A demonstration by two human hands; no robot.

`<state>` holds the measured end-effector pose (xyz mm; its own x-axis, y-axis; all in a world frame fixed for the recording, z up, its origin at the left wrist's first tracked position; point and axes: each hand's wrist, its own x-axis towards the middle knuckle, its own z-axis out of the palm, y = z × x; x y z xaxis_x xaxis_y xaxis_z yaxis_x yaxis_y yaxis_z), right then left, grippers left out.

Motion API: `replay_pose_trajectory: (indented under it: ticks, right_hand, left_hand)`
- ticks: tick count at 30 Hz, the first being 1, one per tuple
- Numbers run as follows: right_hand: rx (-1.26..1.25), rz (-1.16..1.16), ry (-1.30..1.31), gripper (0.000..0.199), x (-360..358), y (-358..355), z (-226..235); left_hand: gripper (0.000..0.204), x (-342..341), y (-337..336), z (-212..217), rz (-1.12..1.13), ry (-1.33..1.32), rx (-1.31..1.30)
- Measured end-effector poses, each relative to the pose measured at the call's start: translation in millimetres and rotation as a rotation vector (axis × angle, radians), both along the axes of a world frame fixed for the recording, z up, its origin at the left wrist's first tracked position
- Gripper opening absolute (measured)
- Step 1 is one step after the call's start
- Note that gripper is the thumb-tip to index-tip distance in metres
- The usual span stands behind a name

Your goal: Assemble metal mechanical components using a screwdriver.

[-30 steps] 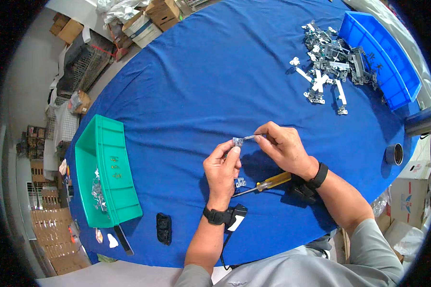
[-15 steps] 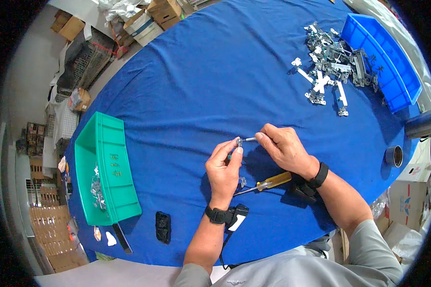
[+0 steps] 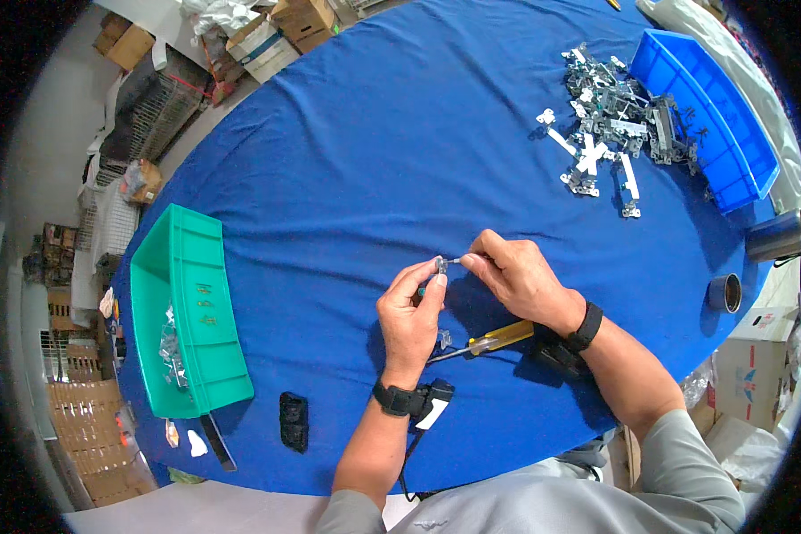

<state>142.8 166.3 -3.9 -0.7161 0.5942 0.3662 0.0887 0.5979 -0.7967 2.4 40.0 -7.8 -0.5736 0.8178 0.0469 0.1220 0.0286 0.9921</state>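
Note:
My left hand (image 3: pixel 408 322) pinches a small silver metal fitting (image 3: pixel 441 266) between thumb and fingertips, with a bit of green showing below it by the palm. Closed at the fingertips, my right hand (image 3: pixel 523 283) grips a thin silver rod (image 3: pixel 455 261) whose end meets the fitting. The rest of the rod is hidden in the fingers, so its kind is unclear. Below the hands, a screwdriver (image 3: pixel 500 338) with a yellow handle lies on the blue cloth (image 3: pixel 347 196). Another small metal piece (image 3: pixel 444 338) rests beside its shaft.
Far right, a heap of metal fittings (image 3: pixel 627 125) lies against a blue bin (image 3: pixel 716 120). A green bin (image 3: pixel 209 311) with several metal pieces stands at left. Near it is a black block (image 3: pixel 294 422). A dark round cup (image 3: pixel 725 293) stands near the right edge.
My right fingertips have come closer to the left hand, and less of the thin rod shows between them. The left hand keeps its pinch on the fitting. The whole view has shifted slightly.

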Motion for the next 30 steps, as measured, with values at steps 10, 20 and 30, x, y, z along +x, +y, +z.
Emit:
replay_pose_trajectory:
  ticks: [10, 20, 30]
  right_hand:
    - [-0.022, -0.005, 0.038, 0.023, -2.2, -3.3, 6.2]
    - [-0.043, 0.020, -0.062, 0.020, 0.9, -2.8, 15.7]
    - [0.084, -0.004, -0.111, 0.019, -0.5, 0.0, 0.2]
  left_hand:
    - [0.022, -0.9, -0.2, -2.1, 0.011, -0.027, -0.031]
    - [0.019, -0.9, -1.1, 0.1, 0.032, -0.054, -0.069]
    - [0.020, -0.4, -0.4, 1.6, 0.034, -0.041, -0.063]
